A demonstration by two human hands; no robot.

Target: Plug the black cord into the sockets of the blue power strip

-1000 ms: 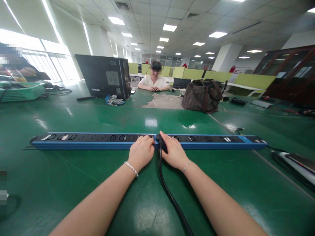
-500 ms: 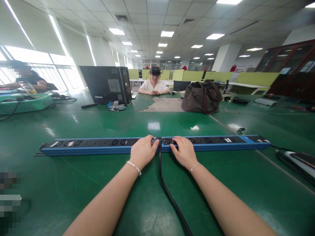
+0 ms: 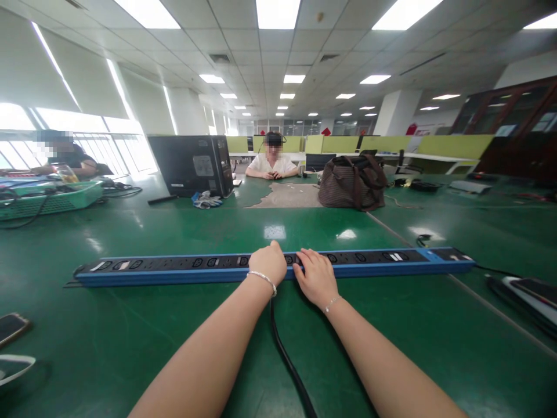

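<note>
A long blue power strip [image 3: 165, 277] with a black socket face lies crosswise on the green table in front of me. My left hand [image 3: 268, 264] is closed over its middle, around the black plug, which the hand now hides. From beneath that hand a thick black power cable [image 3: 282, 342] runs toward me. Just to the right, my right hand [image 3: 317, 278] grips the strip, its fingers bent over the socket face and the thumb toward the near side.
A black computer case [image 3: 189, 165], gloves [image 3: 206, 200] and a brown bag [image 3: 352, 183] stand farther back. At left are a green basket [image 3: 65, 200] and a phone [image 3: 13, 328]. One person [image 3: 272, 162] sits opposite, another [image 3: 65, 157] at far left.
My left hand has turned and moved right over the plug, covering it. My right hand stays on the strip. The view has tilted up slightly.
</note>
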